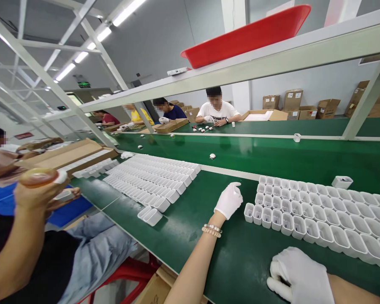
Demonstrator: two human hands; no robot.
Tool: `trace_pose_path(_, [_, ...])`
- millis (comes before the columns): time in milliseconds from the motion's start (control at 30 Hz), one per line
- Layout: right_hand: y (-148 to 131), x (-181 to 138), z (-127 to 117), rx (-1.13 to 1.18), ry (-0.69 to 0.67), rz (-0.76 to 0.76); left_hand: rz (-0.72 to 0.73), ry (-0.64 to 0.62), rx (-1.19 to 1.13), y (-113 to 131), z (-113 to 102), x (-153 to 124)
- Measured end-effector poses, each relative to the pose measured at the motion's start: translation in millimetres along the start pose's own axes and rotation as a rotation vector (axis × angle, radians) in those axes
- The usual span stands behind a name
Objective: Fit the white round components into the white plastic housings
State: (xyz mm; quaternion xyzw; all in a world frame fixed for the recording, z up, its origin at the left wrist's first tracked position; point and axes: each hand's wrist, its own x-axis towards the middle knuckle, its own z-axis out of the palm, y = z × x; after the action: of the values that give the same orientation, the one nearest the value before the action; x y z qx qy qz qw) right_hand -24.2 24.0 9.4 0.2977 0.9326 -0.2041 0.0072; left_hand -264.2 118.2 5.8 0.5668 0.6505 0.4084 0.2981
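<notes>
My left hand (229, 200), in a white glove with a bead bracelet at the wrist, hangs over the green bench between two groups of white cups. Its fingers are loosely bent and apart, and no object shows in them. Just right of it stand rows of white plastic cups (312, 228), open side up; several of the nearer left ones have a small dark part inside. My right hand (299, 274), also gloved, is in front of these rows with its fingers curled in towards the thumb. Whatever it may hold is hidden.
More white cups (152, 216) stand in a block on the left. Behind runs a green conveyor belt (256, 156) carrying small white pieces. A shelf with a red tray (247, 36) crosses overhead. A co-worker's arm (22, 236) is close on the left; other people sit across the belt.
</notes>
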Motion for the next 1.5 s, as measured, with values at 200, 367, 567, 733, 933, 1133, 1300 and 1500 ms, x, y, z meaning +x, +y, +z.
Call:
trace_pose_path(200, [2, 0, 1, -0.002, 0.0, -0.016, 0.051, -0.061, 0.123, 9, -1, 0])
trace_pose_path(367, [5, -1, 4, -0.007, -0.001, -0.022, 0.107, -0.06, 0.18, 12, -1, -3])
trace_pose_path(567, [6, 0, 4, -0.005, -0.015, -0.019, 0.086, -0.037, 0.243, 2, 7, -1])
trace_pose_path(733, [7, -1, 5, -0.01, -0.02, -0.03, 0.091, -0.058, 0.301, 1, 5, -2])
trace_pose_path(933, [5, 1, 3, -0.012, -0.016, -0.033, 0.102, -0.071, 0.359, 4, 3, -3])
trace_pose_path(1133, [0, 1, -2, -0.016, -0.003, -0.037, 0.104, -0.063, 0.365, 7, 3, -4])
trace_pose_path(1300, [-5, 2, -7, -0.006, -0.013, -0.01, 0.112, -0.062, 0.36, 9, 1, -6])
trace_pose_path(1500, [-8, 3, -10, -0.014, -0.055, 0.031, 0.121, -0.065, 0.378, 9, 2, -4])
